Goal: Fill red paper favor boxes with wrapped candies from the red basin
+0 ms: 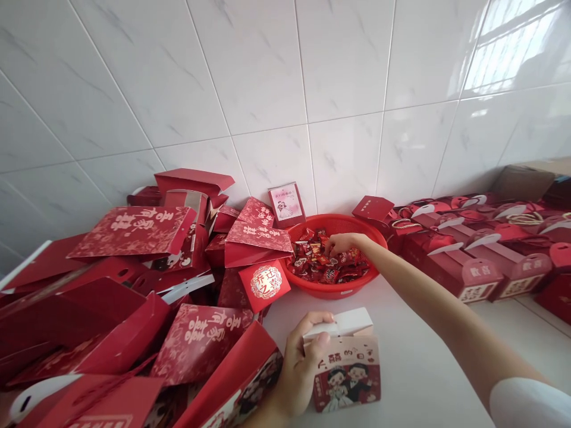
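My left hand (300, 364) grips the top edge of a small candy box (347, 380), thumb in front and fingers behind. The box stands upright on the white surface, with a cartoon bride and groom on its red front and pale flaps at its top. My right hand (344, 244) reaches into a red plastic basket (332, 291) filled with small wrapped candies (307, 261). Its fingers are bent down among the candies, and their tips are hidden, so what they hold cannot be made out.
On the left lies a heap of loose red gift boxes (134, 229), some flattened or open. Rows of closed boxes with handles (479, 267) stand on the right. A pink picture card (286, 203) leans on the tiled wall (267, 71) behind the basket.
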Action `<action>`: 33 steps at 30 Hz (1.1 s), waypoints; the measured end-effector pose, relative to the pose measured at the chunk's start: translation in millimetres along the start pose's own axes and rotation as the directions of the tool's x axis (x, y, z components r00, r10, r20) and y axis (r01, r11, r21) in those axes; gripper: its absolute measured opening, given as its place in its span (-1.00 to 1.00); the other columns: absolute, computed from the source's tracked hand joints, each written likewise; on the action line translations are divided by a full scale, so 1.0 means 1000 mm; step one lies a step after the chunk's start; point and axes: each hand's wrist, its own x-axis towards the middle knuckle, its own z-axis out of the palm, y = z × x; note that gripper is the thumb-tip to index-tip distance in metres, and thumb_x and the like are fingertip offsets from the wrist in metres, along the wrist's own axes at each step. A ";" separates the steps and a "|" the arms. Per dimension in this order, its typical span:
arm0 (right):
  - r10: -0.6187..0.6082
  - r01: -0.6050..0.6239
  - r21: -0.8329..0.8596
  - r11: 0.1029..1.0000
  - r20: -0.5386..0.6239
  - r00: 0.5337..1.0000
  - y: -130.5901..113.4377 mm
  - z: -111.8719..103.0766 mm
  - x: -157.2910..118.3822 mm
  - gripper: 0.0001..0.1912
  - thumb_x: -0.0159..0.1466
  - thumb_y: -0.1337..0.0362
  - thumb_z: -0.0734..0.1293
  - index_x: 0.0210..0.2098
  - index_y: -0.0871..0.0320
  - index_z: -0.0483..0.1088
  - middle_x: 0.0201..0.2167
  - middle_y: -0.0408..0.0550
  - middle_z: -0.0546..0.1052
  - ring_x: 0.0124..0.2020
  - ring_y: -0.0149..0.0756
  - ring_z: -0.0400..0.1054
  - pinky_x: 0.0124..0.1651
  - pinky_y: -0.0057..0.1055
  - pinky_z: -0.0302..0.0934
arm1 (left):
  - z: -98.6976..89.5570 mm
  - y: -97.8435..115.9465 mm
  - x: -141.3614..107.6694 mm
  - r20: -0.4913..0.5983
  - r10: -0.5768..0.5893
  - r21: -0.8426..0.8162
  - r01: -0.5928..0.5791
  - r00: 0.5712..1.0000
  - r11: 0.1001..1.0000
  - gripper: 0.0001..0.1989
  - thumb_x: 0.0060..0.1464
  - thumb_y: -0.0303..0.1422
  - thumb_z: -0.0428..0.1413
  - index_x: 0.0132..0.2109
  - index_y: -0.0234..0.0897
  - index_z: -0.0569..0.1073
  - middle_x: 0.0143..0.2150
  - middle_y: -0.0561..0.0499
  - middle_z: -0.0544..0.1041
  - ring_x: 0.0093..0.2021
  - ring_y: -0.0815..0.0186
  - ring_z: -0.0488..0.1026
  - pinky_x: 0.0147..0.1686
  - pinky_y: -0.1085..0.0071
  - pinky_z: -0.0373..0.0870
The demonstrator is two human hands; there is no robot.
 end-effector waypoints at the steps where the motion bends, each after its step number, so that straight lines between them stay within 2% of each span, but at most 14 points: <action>1: 0.001 -0.001 -0.002 1.000 0.006 1.000 0.000 0.000 0.000 -0.68 0.09 0.47 0.34 -0.21 0.12 0.63 -0.26 -0.07 0.65 -0.40 -0.31 0.48 -0.34 -0.48 0.29 | 0.000 0.000 0.000 -0.001 0.003 0.005 -0.003 1.000 1.000 -0.52 0.14 0.07 0.13 -0.08 -0.25 0.54 -0.31 0.00 0.57 -0.29 0.21 0.49 -0.26 0.41 0.42; 5: 0.018 -0.019 -0.020 1.000 -0.031 0.999 0.001 -0.001 -0.002 -0.57 0.10 0.51 0.27 -0.12 0.15 0.62 -0.30 -0.03 0.65 -0.38 -0.26 0.50 -0.36 -0.46 0.28 | 0.000 -0.002 0.000 0.013 0.009 0.003 -0.009 1.000 1.000 -0.52 0.15 0.07 0.12 -0.07 -0.25 0.53 -0.29 -0.01 0.59 -0.27 0.20 0.50 -0.23 0.41 0.42; 8: 0.014 -0.018 -0.041 0.999 -0.084 0.996 0.000 -0.001 -0.002 -0.57 0.14 0.51 0.24 -0.08 0.18 0.59 -0.24 0.02 0.64 -0.32 -0.25 0.50 -0.36 -0.47 0.25 | -0.001 -0.001 0.000 0.021 0.012 0.012 -0.013 1.000 1.000 -0.53 0.17 0.06 0.11 -0.06 -0.25 0.52 -0.28 -0.01 0.59 -0.25 0.20 0.50 -0.23 0.41 0.41; 10: 0.003 -0.008 -0.061 0.998 -0.092 0.996 -0.003 -0.001 -0.001 -0.64 0.16 0.48 0.27 -0.12 0.16 0.60 -0.23 0.00 0.64 -0.31 -0.25 0.49 -0.36 -0.47 0.24 | -0.001 -0.001 0.000 0.023 0.017 0.022 -0.018 1.000 1.000 -0.54 0.18 0.05 0.11 -0.05 -0.24 0.52 -0.27 0.00 0.59 -0.26 0.21 0.50 -0.23 0.42 0.41; 13: -0.015 0.008 -0.095 0.995 -0.074 0.997 -0.007 0.001 -0.001 -0.82 0.23 0.31 0.34 -0.25 0.12 0.60 -0.34 -0.04 0.62 -0.38 -0.26 0.46 -0.39 -0.45 0.21 | -0.002 -0.001 0.000 0.014 0.031 0.031 -0.031 0.999 0.999 -0.56 0.18 0.04 0.12 -0.07 -0.24 0.53 -0.27 0.01 0.58 -0.26 0.23 0.49 -0.23 0.43 0.41; 17: -0.016 0.008 -0.129 0.992 -0.065 0.998 -0.013 0.008 0.002 -0.77 0.24 0.10 0.40 -0.41 0.13 0.54 -0.49 -0.06 0.54 -0.44 -0.27 0.41 -0.42 -0.45 0.16 | -0.002 -0.001 0.001 0.027 0.037 0.015 -0.038 0.999 0.999 -0.55 0.17 0.05 0.12 -0.08 -0.24 0.53 -0.30 0.02 0.57 -0.28 0.23 0.48 -0.25 0.43 0.41; 19: -0.011 0.002 -0.140 0.990 -0.063 0.998 -0.016 0.012 0.006 -0.80 0.17 0.13 0.46 -0.42 0.14 0.52 -0.50 -0.08 0.53 -0.43 -0.27 0.40 -0.42 -0.45 0.16 | -0.001 -0.001 0.002 0.029 0.039 0.016 -0.040 0.999 0.999 -0.54 0.17 0.06 0.11 -0.08 -0.24 0.53 -0.31 0.02 0.56 -0.29 0.23 0.48 -0.26 0.43 0.41; 22: -0.013 0.002 -0.146 0.989 -0.070 0.997 -0.018 0.015 0.011 -0.89 0.06 0.31 0.50 -0.43 0.15 0.51 -0.46 -0.08 0.54 -0.40 -0.24 0.42 -0.38 -0.45 0.16 | -0.002 -0.003 0.002 0.022 0.043 0.027 -0.043 0.999 0.999 -0.54 0.16 0.06 0.11 -0.08 -0.25 0.53 -0.28 0.01 0.56 -0.27 0.22 0.48 -0.24 0.42 0.40; 26: -0.045 0.030 -0.116 0.993 -0.121 0.992 -0.020 0.014 0.010 -0.80 0.02 0.43 0.47 -0.33 0.14 0.51 -0.35 -0.10 0.57 -0.32 -0.26 0.43 -0.37 -0.50 0.15 | -0.002 -0.006 0.002 0.035 0.032 -0.007 -0.032 0.999 0.999 -0.55 0.17 0.04 0.12 -0.05 -0.24 0.52 -0.23 0.00 0.57 -0.25 0.23 0.47 -0.22 0.42 0.39; 31: -0.029 0.007 -0.076 0.997 -0.290 0.957 -0.021 0.003 0.004 -0.72 0.22 0.35 0.31 -0.07 0.21 0.45 -0.16 -0.02 0.56 -0.21 -0.27 0.41 -0.31 -0.51 0.18 | -0.003 -0.007 0.002 0.043 0.045 -0.040 -0.044 0.998 0.998 -0.59 0.19 0.01 0.13 -0.07 -0.23 0.52 -0.32 0.04 0.54 -0.31 0.28 0.44 -0.27 0.45 0.38; 33: -0.011 -0.014 -0.081 0.997 -0.304 0.953 -0.022 0.000 0.005 -0.69 0.26 0.36 0.25 -0.01 0.23 0.42 -0.13 0.01 0.57 -0.19 -0.26 0.43 -0.30 -0.51 0.21 | -0.003 -0.008 0.001 0.035 0.047 -0.035 -0.046 0.998 0.998 -0.58 0.18 0.02 0.14 -0.07 -0.24 0.53 -0.31 0.02 0.55 -0.30 0.27 0.44 -0.26 0.44 0.39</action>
